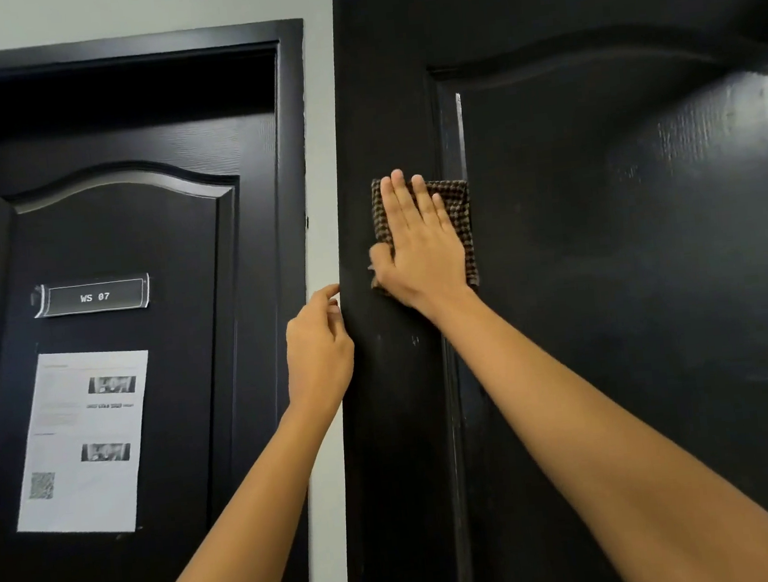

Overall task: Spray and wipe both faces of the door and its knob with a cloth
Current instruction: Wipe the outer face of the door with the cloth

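Cloth (458,208) under flat right hand (420,249); left hand (317,349) grips door (605,269)

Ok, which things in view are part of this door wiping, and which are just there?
In the job: door, checked cloth, right hand pressing the cloth flat on it, left hand holding the door's edge.
Just there: closed door beside it, its WS 07 nameplate, paper notice, grey wall.

my right grip (420,249) presses the checked cloth (457,204) flat against the door (605,269) (fingers straight); my left grip (317,351) holds its edge.
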